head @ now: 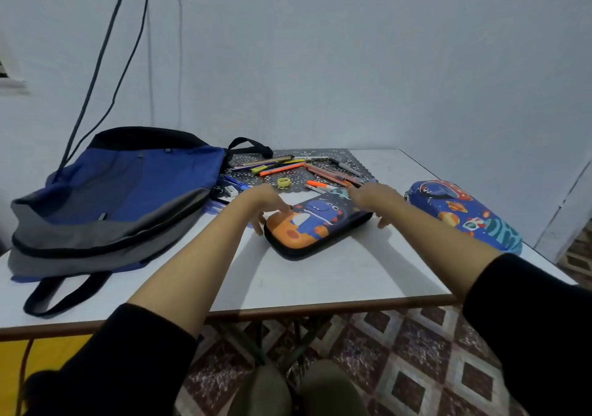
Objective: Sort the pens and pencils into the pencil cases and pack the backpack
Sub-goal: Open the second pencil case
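Orange-and-navy monster pencil case [315, 223] lying zipped shut, mid-worktop [336, 274], between both hands. Left hand [267, 201] fingers [282, 209] spread, touching case's left end; right hand [373, 196] spread over right end, gripping nothing. Risk: case sliding toward near edge while being unzipped; wrists nudging loose pens [288, 169] just behind. Space pencil case [461, 214] sitting apart, right; backpack [121, 191] left.

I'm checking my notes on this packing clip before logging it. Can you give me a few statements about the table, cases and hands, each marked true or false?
1. Both hands, left hand and right hand, are at the dinosaur pencil case. True.
2. The dinosaur pencil case lies open. False: it looks closed.
3. The backpack lies on the table's left side. True.
4. The pens and pencils are already in the cases. False: they lie loose on the patterned mat.
5. The space pencil case is inside the backpack. False: it lies on the table at right.
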